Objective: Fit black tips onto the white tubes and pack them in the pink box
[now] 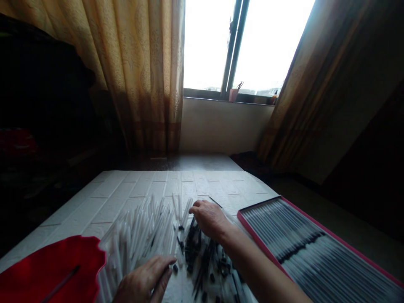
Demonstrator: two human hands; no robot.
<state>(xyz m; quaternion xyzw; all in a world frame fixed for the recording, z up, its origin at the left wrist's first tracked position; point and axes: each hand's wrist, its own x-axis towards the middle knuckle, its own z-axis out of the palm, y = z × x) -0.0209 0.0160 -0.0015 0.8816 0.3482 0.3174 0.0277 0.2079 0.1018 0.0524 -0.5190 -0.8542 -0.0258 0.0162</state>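
Tubes (137, 229), clear and loose at lower centre, and black pieces (190, 254) seem left to do; rows of sticks (284, 225) fill the tray (242, 219), lower right. My left hand (143, 278) and right hand (211, 219) curl nearby; whether gripping, I cannot tell.

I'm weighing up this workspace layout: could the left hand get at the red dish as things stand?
Probably yes: the red dish sits off to the outer side of the left hand, and only loose pale tubes seem to lie between them, with no barrier visible.

clear tubes (135, 229) in a slanting heap, black pieces (191, 252) strewn beside
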